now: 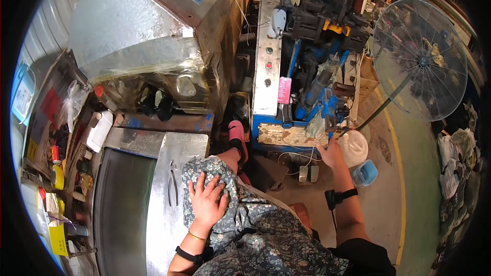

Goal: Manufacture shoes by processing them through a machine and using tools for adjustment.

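Observation:
My left hand lies with fingers spread on the dark floral cloth over my thigh. Beside it, a pair of pliers rests on a bare metal plate. My right hand is stretched forward to the front edge of a blue-framed machine, its thumb apart from the other fingers. I see nothing held in it, though its fingertips are partly hidden. Next to that hand are thin pale cords and a round white lid or tub.
A pedestal fan stands at the right, near a blue plastic container. A foot pedal sits below the machine. The control panel carries push buttons. At left are a large metal hood, a white jug and yellow tape.

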Demonstrator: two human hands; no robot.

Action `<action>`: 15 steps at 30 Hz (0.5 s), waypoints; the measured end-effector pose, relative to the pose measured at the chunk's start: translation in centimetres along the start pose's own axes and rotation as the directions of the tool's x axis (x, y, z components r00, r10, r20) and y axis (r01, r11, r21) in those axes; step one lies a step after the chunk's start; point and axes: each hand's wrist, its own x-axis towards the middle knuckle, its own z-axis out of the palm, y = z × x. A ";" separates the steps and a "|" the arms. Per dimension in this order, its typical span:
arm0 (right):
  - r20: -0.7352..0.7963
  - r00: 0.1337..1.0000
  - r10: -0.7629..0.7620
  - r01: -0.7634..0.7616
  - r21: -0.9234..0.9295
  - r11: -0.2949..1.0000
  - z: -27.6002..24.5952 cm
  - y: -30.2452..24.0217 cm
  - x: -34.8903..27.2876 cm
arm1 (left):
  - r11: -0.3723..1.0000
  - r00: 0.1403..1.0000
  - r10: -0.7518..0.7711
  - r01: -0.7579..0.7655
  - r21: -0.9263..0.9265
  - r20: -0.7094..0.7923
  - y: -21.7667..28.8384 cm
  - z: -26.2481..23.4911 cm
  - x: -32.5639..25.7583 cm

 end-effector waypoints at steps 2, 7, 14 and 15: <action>0.053 0.997 0.047 -0.048 0.024 0.999 -0.6 -0.2 1.3 | 1.000 1.000 -0.015 0.015 0.006 0.001 0.1 -0.1 -0.1; 0.380 0.913 0.147 -0.324 0.455 0.829 0.4 4.8 5.9 | 1.000 1.000 0.000 0.000 0.002 0.011 0.3 0.1 0.6; 0.251 0.928 0.277 -0.371 0.701 0.609 1.0 2.7 5.7 | 1.000 1.000 -0.016 0.015 0.013 0.019 0.3 0.2 0.6; 0.256 0.927 0.274 -0.374 0.697 0.612 1.0 2.4 5.5 | 1.000 1.000 -0.023 0.023 0.014 0.021 0.3 0.2 0.6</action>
